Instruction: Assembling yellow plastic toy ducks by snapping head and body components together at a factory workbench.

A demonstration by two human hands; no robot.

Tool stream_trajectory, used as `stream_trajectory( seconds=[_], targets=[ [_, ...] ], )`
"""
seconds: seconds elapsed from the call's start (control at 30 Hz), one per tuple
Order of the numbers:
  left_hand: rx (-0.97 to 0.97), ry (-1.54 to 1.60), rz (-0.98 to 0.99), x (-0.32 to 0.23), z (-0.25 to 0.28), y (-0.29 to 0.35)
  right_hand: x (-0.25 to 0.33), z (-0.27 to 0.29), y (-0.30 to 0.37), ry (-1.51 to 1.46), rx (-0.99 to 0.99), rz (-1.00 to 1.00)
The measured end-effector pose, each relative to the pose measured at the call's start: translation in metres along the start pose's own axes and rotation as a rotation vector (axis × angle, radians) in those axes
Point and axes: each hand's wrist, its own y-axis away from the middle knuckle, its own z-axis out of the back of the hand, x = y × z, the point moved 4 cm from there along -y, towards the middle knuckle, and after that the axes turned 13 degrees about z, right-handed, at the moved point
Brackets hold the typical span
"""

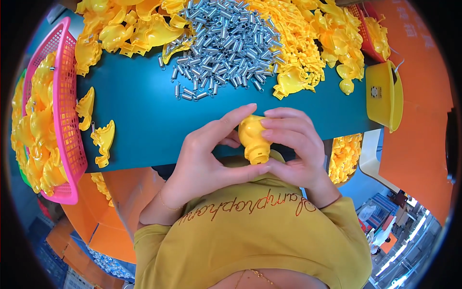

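Note:
Between my two hands is a rounded yellow plastic part with a ridged, collar-like end pointing toward me. My left hand grips it from the left, its thumb beneath the collar end and a finger at the top. From the right, my right hand closes on it with fingertips on its upper side and the thumb by the collar. Both hands are just over the near edge of the teal table. Beyond them lies a heap of small metal springs.
Yellow plastic shells are heaped at the back left, smaller yellow pieces at the back right. A pink basket full of yellow parts stands left, near two loose yellow pieces. A yellow bin is at the right edge.

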Motion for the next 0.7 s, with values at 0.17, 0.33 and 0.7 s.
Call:
stream_trajectory(
  seconds=[0.17, 0.33, 0.7],
  targets=[
    [0.027, 0.381, 0.115, 0.001, -0.003, 0.001, -0.001, -0.004, 0.003, -0.156, 0.018, -0.046],
    [0.129, 0.349, 0.178, 0.002, -0.002, 0.000, 0.001, -0.001, 0.003, -0.099, 0.044, 0.004],
    [-0.050, 0.071, -0.016, 0.005, -0.004, 0.001, -0.003, 0.009, -0.008, -0.238, 0.221, -0.086]
  ],
)
